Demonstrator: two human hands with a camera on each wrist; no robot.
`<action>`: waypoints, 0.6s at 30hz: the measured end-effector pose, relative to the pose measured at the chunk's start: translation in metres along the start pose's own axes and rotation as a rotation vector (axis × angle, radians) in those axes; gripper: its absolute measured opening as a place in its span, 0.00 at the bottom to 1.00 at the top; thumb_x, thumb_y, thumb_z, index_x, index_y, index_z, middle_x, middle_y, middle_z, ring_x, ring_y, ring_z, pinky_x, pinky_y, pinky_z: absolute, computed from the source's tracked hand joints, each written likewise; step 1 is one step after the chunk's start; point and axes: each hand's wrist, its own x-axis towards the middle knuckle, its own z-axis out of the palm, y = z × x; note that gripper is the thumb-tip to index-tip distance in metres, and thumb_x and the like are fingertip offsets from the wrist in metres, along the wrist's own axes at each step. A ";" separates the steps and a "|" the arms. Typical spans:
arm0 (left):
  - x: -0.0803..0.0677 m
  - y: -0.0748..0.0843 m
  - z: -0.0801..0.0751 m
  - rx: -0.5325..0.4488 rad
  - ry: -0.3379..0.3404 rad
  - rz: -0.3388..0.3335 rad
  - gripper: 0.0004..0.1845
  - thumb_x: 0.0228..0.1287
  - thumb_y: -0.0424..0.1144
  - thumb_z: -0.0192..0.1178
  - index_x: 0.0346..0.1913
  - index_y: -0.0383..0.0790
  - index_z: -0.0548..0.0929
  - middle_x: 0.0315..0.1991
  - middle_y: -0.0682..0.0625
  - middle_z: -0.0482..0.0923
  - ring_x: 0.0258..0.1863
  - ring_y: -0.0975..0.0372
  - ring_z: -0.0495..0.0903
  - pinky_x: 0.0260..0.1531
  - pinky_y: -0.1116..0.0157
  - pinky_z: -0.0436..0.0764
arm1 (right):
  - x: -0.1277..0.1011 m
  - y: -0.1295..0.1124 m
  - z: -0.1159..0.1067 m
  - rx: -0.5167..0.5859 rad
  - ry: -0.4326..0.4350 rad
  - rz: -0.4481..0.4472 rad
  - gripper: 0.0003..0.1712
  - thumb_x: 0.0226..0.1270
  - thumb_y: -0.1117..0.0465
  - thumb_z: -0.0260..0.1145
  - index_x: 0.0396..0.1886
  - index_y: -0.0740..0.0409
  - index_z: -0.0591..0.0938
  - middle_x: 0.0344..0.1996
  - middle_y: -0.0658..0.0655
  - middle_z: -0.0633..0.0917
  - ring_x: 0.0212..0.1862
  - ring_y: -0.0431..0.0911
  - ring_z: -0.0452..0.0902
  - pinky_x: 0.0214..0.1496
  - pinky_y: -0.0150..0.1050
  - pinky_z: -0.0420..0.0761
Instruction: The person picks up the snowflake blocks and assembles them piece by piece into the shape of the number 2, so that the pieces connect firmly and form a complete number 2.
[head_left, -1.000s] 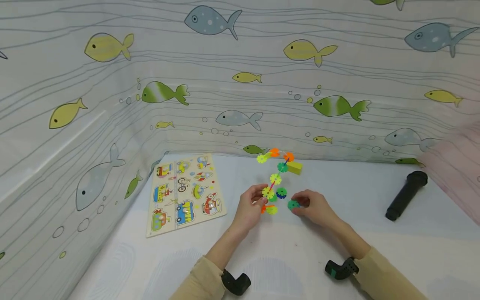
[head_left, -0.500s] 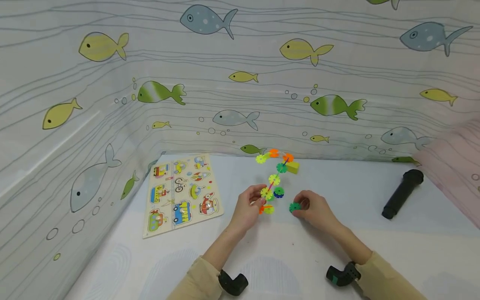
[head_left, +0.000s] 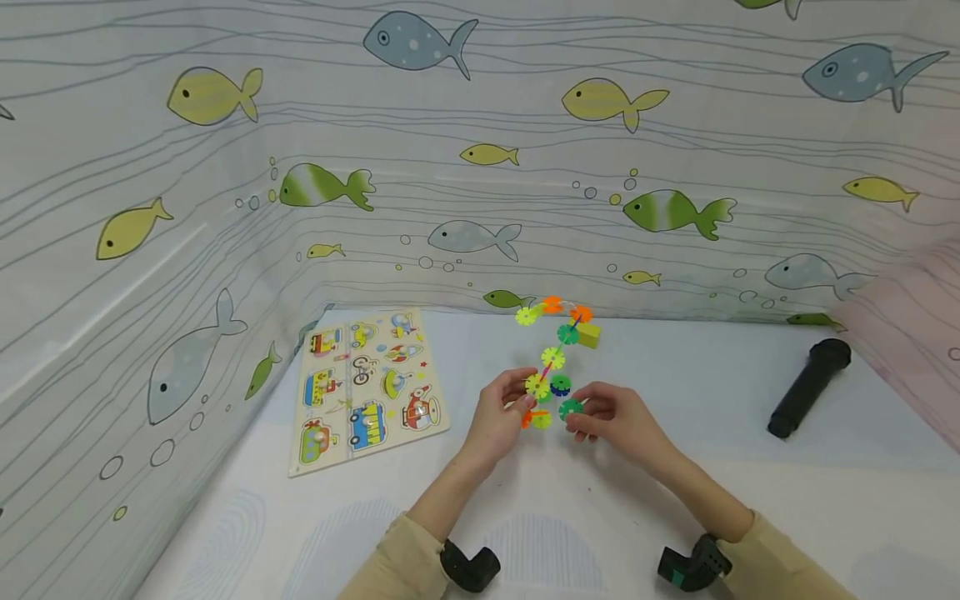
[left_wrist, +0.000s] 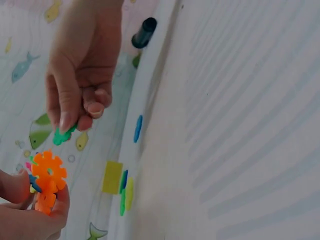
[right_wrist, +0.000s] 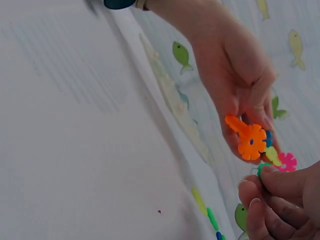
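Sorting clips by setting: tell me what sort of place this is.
Probably a children's play corner: fish-printed fabric walls, a wooden vehicle peg puzzle and a chain of colourful plastic snowflake discs on a white table.

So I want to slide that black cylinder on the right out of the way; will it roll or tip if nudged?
The black cylinder lies on its side on the table, so it probably won't tip. Its round body suggests it would roll if pushed sideways, perhaps curving, since one end looks wider. It looks rigid.

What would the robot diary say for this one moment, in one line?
left hand: holds snowflake-disc chain | right hand: pinches green snowflake disc, close beside chain | table: vehicle puzzle board, black cylinder
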 end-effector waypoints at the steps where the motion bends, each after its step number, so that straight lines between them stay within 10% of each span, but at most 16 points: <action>1: 0.000 0.000 0.000 0.000 -0.001 0.003 0.20 0.72 0.25 0.52 0.63 0.38 0.77 0.52 0.43 0.78 0.50 0.57 0.77 0.56 0.64 0.81 | -0.001 -0.001 0.002 0.008 -0.001 0.001 0.19 0.64 0.57 0.72 0.50 0.64 0.81 0.31 0.59 0.88 0.32 0.54 0.85 0.36 0.38 0.85; 18: -0.001 -0.002 0.001 0.005 -0.003 0.023 0.19 0.72 0.25 0.52 0.63 0.39 0.77 0.51 0.43 0.79 0.50 0.56 0.78 0.54 0.64 0.81 | -0.006 -0.002 0.011 0.027 -0.039 -0.053 0.19 0.69 0.61 0.68 0.57 0.62 0.83 0.28 0.62 0.84 0.30 0.54 0.81 0.34 0.39 0.84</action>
